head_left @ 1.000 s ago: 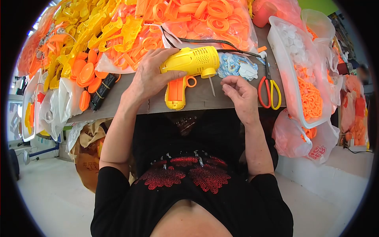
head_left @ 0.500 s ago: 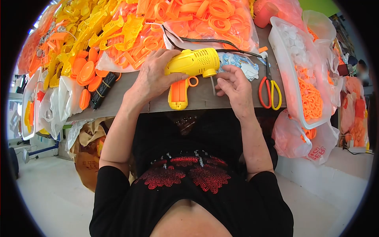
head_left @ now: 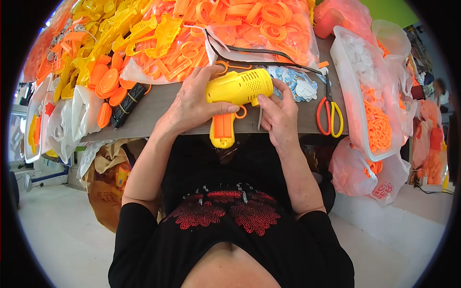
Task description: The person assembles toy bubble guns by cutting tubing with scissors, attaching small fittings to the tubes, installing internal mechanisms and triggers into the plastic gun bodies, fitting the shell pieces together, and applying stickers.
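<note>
My left hand (head_left: 192, 101) is wrapped round the rear of a yellow toy gun (head_left: 238, 86), thumb along its near side. The toy has vent slots and an orange panel in its grip, plus an orange trigger ring. Fingers of my right hand (head_left: 281, 113) close on its front end, thumb at the underside; the small round yellow part there is mostly covered. Below that, a thin pale tube (head_left: 260, 119) hangs beside my right fingers. Blue-and-white printed stickers or cards (head_left: 295, 84) lie just beyond this hand.
Red-and-yellow-handled scissors (head_left: 330, 115) lie at the right. Beside them stands a translucent bin (head_left: 353, 101) of orange rings and white caps. Orange parts (head_left: 273, 24) and yellow shells (head_left: 120, 29) are heaped at the back. A black banded bundle (head_left: 127, 105) lies left; dark straps (head_left: 259, 49) cross behind the toy.
The toy gun has shifted slightly right and toward my body, its front tilted up a little. My right hand has moved from beside the tube to grip the front end.
</note>
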A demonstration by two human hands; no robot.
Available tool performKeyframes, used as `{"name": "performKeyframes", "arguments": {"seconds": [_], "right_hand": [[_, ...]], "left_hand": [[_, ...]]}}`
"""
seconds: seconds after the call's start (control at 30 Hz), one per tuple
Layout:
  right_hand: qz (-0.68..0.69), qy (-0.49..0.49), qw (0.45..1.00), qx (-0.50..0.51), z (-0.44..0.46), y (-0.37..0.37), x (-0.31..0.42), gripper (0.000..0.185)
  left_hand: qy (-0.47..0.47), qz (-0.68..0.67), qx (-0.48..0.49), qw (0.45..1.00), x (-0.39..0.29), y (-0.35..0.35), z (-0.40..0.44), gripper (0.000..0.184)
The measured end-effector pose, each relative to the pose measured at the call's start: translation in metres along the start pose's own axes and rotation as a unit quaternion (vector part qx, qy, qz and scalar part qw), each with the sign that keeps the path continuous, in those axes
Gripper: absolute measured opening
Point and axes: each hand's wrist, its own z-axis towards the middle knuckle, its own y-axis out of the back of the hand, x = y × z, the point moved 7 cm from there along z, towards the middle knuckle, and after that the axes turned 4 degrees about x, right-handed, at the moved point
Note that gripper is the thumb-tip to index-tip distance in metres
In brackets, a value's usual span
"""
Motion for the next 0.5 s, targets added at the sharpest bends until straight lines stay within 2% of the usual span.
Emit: {"name": "performKeyframes", "arguments": {"seconds": [0.07,0.13,0.17,0.23,0.27,0.37,0.43,0.5], "right_hand": [[-0.009,0.010,1.000,-0.002,-0.008,-0.002,0.001,0.053],[-0.016,0.019,1.000,-0.004,-0.018,-0.005,0.003,0.051],[-0.019,0.044,0.999,-0.001,-0.022,-0.007,0.008,0.053],[-0.023,0.069,0.997,0.002,-0.031,-0.008,0.012,0.054],[-0.032,0.094,0.995,0.029,-0.035,-0.011,0.016,0.056],[-0.057,0.115,0.989,0.075,-0.046,-0.015,0.024,0.062],[-0.072,0.110,0.987,0.093,-0.050,-0.015,0.030,0.065],[-0.064,0.096,0.980,0.165,-0.055,-0.021,0.035,0.069]], "left_hand": [[0.005,-0.034,0.004,0.999,-0.001,0.001,-0.001,0.067],[0.065,-0.103,0.047,0.991,0.002,-0.002,-0.001,0.071],[0.066,-0.103,0.046,0.991,0.002,0.002,-0.002,0.071],[0.056,-0.125,0.162,0.977,-0.003,-0.008,-0.004,0.073],[0.083,-0.142,0.198,0.966,-0.004,-0.011,-0.005,0.072],[0.060,-0.135,0.215,0.965,-0.010,-0.013,-0.014,0.070],[0.080,-0.152,0.202,0.964,-0.013,-0.013,-0.023,0.071],[0.057,-0.135,0.171,0.974,-0.028,-0.002,-0.028,0.071]]}}
